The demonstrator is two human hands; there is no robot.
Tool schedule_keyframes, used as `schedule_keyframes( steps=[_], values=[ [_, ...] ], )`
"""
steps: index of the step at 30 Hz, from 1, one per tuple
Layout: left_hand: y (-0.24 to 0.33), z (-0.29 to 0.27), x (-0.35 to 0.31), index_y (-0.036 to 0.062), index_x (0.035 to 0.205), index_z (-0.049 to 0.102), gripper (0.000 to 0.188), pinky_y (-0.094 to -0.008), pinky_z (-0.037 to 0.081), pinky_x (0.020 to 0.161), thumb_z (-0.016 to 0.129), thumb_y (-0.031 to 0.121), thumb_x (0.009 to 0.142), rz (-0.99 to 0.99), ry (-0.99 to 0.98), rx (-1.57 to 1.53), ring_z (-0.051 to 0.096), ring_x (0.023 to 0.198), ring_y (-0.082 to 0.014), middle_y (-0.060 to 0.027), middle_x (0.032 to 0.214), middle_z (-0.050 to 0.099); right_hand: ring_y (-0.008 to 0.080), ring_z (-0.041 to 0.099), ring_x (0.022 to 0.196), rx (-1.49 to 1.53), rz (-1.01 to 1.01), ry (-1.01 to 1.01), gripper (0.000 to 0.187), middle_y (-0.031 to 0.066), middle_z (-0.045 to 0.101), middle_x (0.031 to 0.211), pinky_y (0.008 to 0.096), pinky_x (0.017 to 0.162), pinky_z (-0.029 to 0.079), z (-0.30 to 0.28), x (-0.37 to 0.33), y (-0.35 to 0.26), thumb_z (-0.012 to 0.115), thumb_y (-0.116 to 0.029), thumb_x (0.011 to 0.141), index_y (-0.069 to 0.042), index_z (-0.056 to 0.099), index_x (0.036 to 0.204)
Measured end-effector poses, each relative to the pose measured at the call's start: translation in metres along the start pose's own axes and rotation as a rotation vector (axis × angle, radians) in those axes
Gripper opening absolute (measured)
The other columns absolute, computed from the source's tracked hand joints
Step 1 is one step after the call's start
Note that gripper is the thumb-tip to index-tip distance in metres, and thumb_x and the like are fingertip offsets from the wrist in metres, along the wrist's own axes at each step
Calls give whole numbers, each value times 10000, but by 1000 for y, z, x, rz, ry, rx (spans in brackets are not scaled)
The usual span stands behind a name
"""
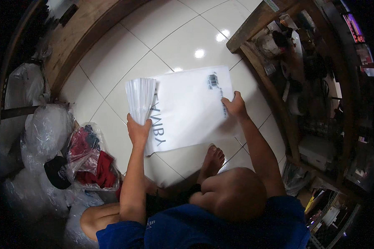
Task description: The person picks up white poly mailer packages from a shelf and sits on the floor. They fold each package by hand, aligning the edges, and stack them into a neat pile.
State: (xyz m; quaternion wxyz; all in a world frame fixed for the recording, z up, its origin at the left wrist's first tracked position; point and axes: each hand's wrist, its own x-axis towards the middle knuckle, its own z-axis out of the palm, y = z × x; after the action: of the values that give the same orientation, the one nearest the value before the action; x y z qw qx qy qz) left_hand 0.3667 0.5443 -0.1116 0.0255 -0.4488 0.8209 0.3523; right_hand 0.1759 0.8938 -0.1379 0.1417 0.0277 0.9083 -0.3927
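Observation:
A large white printed sheet that looks like a plastic mailing bag (187, 108) lies across the tiled floor, with dark lettering on its left part and a barcode near its upper right corner. Along its left end stands a white pleated bundle (139, 97), its folds fanned out at the top. My left hand (139, 129) is closed round the lower part of this bundle. At the bag's right edge is my right hand (237, 106), thumb on top and fingers curled at the edge, pinching it. The fingertips under the edge are hidden.
My bare foot (213, 159) rests just below the bag. Clear plastic bags (50, 128), red cloth in plastic (97, 166) and a black cap (57, 172) are piled at left. Wooden frames (270, 103) bound the right, with cluttered shelves behind; a wooden beam (83, 37) runs upper left.

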Motion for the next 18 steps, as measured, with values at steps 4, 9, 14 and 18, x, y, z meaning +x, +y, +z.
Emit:
schedule_keyframes(
  steps=[4,9,14,18],
  values=[
    [-11,0,4,-72,1417,253,982,-438,408,1002,743,344,675,41,-25,-73,492,1177,-416,-300,1239,495,303,637,885,-352,-64,39,474,227,625,976,406,834,502,8,3,-11,698,-177,792,75,520,1150],
    [6,-9,-7,-74,1427,231,990,-434,402,1008,727,365,692,50,4,-57,485,1183,-414,-298,1254,474,301,599,978,148,-6,-176,408,236,539,1164,387,841,507,-1,3,-18,670,-119,821,77,517,1145],
    [7,-10,-10,-52,1437,224,971,-435,412,998,716,370,714,9,21,7,481,1187,-412,-288,1278,451,258,612,991,536,276,-300,421,189,609,1098,400,832,520,-6,6,-21,671,-164,855,68,516,1170],
    [4,-13,-10,-40,1442,219,964,-438,416,992,714,366,722,10,20,-16,483,1186,-408,-282,1275,453,247,619,977,508,498,-541,461,167,627,1069,410,829,524,-24,8,-56,675,-220,874,58,513,1204]
  ],
)
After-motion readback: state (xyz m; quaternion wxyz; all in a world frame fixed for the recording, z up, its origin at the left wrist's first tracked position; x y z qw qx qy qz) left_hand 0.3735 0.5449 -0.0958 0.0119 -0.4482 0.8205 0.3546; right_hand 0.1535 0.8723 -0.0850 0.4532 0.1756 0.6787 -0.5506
